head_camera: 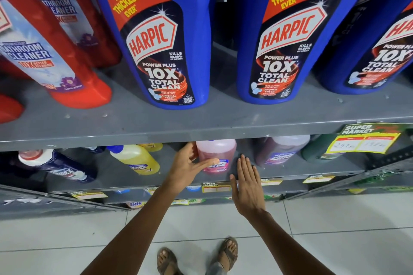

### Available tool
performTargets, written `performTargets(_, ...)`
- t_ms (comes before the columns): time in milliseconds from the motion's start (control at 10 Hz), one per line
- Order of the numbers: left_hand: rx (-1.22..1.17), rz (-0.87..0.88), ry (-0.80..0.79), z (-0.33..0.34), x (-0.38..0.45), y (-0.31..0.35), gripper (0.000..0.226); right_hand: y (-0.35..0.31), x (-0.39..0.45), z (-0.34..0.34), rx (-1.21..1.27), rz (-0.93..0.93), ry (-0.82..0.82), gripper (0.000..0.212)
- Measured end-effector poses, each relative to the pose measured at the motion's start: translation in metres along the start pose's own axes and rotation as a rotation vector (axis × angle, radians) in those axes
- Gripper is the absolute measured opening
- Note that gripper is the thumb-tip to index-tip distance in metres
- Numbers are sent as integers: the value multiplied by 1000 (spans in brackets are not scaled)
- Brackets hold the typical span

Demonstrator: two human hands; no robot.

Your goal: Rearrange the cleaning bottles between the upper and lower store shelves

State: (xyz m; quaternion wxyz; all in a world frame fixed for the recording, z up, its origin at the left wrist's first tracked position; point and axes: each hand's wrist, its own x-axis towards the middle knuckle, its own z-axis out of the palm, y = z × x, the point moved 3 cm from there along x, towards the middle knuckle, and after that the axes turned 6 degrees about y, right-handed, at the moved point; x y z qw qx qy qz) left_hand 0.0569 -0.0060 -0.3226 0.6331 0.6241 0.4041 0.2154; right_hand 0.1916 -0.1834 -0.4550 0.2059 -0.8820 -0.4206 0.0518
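A pink cleaner bottle point(218, 154) stands on the lower grey shelf point(290, 168), under the lip of the upper shelf point(201, 123). My left hand point(190, 167) reaches to its left side, fingers spread and thumb across its label, touching but not closed around it. To the bottle's right my right hand point(247, 185) is flat and open with its fingertips near the shelf, holding nothing. On the upper shelf stand large blue Harpic bottles point(161, 40) point(288, 35) and red bathroom cleaner bottles point(51, 51).
On the lower shelf are a yellow bottle point(136, 161), a dark blue bottle with a white cap point(58, 166), a purple bottle point(281, 152) and a dark green one point(317, 149). A yellow price tag point(366, 140) hangs from the upper shelf edge. White floor tiles and my sandalled feet lie below.
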Motion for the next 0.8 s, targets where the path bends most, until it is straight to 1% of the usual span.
performTargets(200, -12, -6, -10, 4, 3, -4, 59, 1, 1, 0, 4, 2, -18, 70)
performTargets(300, -2, -10, -10, 5, 4, -5, 61, 1, 0, -1, 10, 1, -18, 75)
performTargets(400, 10, -11, 0, 4, 4, -8, 68, 0, 1, -2, -2, -8, -24, 77)
performTargets(600, -30, 8, -23, 8, -3, -5, 66, 1, 1, -3, -12, -32, -37, 73)
performTargets(700, -71, -22, -62, 9, -7, -10, 67, 4, 1, -4, -1, -62, -25, 71)
performTargets(800, 106, -34, -61, 4, -23, -19, 67, 4, 2, -7, 68, -4, -80, 72)
